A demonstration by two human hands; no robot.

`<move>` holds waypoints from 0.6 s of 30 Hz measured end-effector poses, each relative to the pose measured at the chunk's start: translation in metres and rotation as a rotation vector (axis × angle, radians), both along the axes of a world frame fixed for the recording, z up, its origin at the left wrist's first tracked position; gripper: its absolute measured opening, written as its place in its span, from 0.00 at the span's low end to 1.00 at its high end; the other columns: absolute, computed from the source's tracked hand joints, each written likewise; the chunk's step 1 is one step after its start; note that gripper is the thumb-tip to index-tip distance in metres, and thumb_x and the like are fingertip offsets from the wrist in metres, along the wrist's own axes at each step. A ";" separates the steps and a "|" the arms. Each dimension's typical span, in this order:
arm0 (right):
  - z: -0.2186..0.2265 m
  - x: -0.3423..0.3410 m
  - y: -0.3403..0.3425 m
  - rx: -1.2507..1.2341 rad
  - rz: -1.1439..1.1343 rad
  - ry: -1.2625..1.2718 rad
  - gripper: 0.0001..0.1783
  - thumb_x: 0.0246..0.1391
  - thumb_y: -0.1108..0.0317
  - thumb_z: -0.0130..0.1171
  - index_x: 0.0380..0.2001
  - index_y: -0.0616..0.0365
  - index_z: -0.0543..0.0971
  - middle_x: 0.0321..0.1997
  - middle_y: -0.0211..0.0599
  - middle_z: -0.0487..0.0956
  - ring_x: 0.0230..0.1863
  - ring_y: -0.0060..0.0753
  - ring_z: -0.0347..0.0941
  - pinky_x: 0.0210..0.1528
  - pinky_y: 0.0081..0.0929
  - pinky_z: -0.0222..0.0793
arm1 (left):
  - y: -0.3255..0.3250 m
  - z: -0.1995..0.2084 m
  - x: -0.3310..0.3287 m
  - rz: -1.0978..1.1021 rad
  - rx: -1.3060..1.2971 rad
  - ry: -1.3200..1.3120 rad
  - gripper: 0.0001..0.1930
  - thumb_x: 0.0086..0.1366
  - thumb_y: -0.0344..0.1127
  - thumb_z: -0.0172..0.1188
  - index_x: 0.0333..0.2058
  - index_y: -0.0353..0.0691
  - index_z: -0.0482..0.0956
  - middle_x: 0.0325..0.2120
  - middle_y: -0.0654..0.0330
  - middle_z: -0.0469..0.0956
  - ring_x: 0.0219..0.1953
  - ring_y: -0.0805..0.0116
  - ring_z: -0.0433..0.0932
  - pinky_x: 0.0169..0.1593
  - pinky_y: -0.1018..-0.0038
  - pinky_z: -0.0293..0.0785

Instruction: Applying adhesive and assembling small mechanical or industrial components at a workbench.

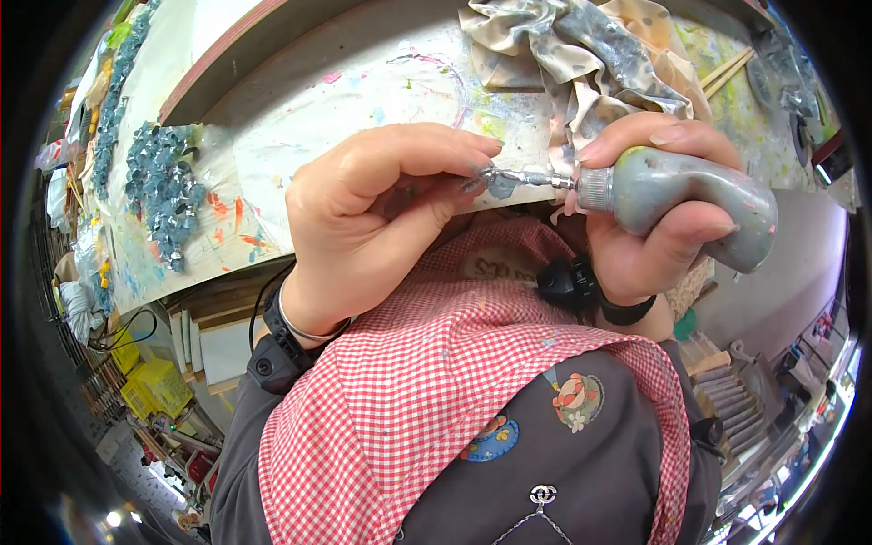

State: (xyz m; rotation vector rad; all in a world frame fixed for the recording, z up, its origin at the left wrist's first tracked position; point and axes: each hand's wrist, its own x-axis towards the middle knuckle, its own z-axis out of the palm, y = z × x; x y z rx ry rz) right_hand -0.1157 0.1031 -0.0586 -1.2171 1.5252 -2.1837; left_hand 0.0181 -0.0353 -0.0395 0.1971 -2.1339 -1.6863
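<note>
Paint-spattered table (291,154), left hand (359,204) pinching small grey piece (500,188), right hand (636,254) clasping grey bottle (647,189) sideways

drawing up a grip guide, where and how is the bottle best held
Probably by its wide, dented body, coming from the wearer's side, as the right hand does: thumb across the near face, fingers over the top. The bottle is tipped sideways, its thin nozzle pointing left toward the left hand, so that end seems better kept free.

Blurred lettering (502,266) on the checked apron (391,391), plus an interlocked-letter pendant (542,495).
</note>
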 end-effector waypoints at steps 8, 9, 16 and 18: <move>0.000 -0.003 -0.003 -0.008 -0.038 0.120 0.30 0.55 0.40 0.34 0.40 0.60 0.61 0.25 0.48 0.72 0.17 0.26 0.65 0.21 0.16 0.63 | 0.001 -0.003 0.000 -0.003 -0.018 0.042 0.14 0.46 0.09 0.53 0.33 0.29 0.72 0.35 0.47 0.75 0.40 0.60 0.74 0.41 0.73 0.75; 0.000 -0.001 -0.003 -0.014 -0.023 0.085 0.30 0.55 0.40 0.34 0.40 0.60 0.61 0.25 0.48 0.72 0.18 0.26 0.65 0.21 0.16 0.63 | 0.001 -0.003 0.000 -0.001 -0.021 0.045 0.14 0.46 0.09 0.53 0.33 0.29 0.72 0.35 0.46 0.74 0.40 0.60 0.74 0.41 0.73 0.75; 0.000 -0.003 0.001 0.028 -0.058 0.123 0.31 0.55 0.40 0.34 0.40 0.61 0.61 0.24 0.48 0.72 0.16 0.26 0.63 0.19 0.16 0.62 | 0.001 -0.003 0.001 0.032 -0.133 0.060 0.13 0.47 0.10 0.54 0.32 0.29 0.73 0.34 0.46 0.75 0.40 0.60 0.75 0.41 0.73 0.74; -0.005 0.001 0.001 -0.032 -0.099 0.059 0.31 0.54 0.39 0.33 0.40 0.61 0.61 0.24 0.48 0.72 0.15 0.26 0.63 0.19 0.16 0.62 | 0.002 -0.004 0.000 0.069 -0.192 0.109 0.12 0.47 0.11 0.55 0.31 0.30 0.73 0.33 0.46 0.76 0.38 0.60 0.76 0.41 0.74 0.73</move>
